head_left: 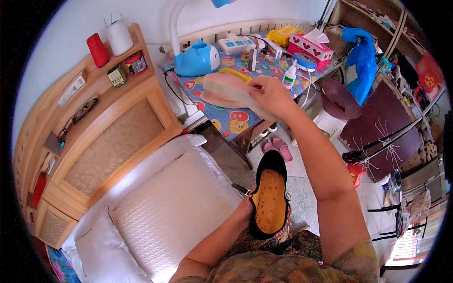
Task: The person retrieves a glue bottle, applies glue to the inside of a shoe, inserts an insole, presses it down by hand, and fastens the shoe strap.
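Note:
My left hand (245, 211) grips a black slip-on shoe (270, 198) by its left side, its opening turned up towards me. A tan, spotted insole lies inside the shoe. Beside the left fingers a small black and silver object (240, 189) sticks out, its kind unclear. Over the table, my right hand (272, 96) is closed on the right end of a pale, long, flat piece like a thin insole or cloth (224, 90). Pinkish layers show at its edge; whether they are one piece I cannot tell. A yellow-rimmed item (233, 74) lies behind it.
The patterned table (226, 122) also bears a blue whale-shaped lamp base (198, 59), a glue-like bottle (289, 75), a tissue box (311, 49) and a power strip (236, 44). A bed (174, 203) is at left, a dark basin (337, 101) at right, pink slippers (281, 148) below.

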`<state>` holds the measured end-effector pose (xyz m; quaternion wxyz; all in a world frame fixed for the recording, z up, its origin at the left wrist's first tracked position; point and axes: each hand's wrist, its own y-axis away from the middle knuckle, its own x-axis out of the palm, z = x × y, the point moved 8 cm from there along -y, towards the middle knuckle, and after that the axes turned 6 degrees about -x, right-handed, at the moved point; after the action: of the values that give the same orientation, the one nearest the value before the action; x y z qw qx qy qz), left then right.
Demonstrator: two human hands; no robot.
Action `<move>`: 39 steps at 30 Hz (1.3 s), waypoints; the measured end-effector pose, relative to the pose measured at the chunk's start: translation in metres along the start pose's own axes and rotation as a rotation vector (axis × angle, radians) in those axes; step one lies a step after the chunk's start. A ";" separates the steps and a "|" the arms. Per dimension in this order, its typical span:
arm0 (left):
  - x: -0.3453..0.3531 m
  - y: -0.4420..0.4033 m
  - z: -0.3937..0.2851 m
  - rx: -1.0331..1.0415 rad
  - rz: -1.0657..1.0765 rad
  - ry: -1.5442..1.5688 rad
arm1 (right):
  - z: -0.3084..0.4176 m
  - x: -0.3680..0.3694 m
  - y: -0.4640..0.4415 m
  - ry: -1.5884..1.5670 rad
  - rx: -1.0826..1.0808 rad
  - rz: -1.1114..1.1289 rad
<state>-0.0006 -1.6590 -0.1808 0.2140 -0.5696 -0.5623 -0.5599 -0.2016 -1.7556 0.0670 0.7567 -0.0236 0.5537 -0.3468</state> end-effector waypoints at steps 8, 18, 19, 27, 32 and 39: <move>0.002 -0.003 0.006 -0.027 0.026 -0.004 | -0.019 -0.068 0.079 -0.433 0.106 -0.138; 0.063 0.000 0.010 -0.031 0.349 0.372 | -0.026 -0.080 0.283 -1.622 0.404 -0.442; 0.070 -0.004 0.011 -0.046 0.429 0.271 | -0.032 -0.063 0.307 -1.676 0.521 -0.501; 0.177 0.016 0.065 0.160 0.415 -0.189 | 0.034 -0.024 0.397 -2.426 0.347 -0.297; 0.193 0.022 0.116 -0.159 0.831 -0.060 | 0.042 -0.021 0.433 -2.295 0.463 -0.185; 0.184 0.000 0.138 -0.172 0.789 -0.287 | 0.041 -0.031 0.458 -2.195 0.429 -0.268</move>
<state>0.0062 -1.4646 -0.0584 0.2830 -0.8290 -0.2768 -0.3950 0.0571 -1.4053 -0.0842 0.7794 -0.2447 -0.4897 -0.3048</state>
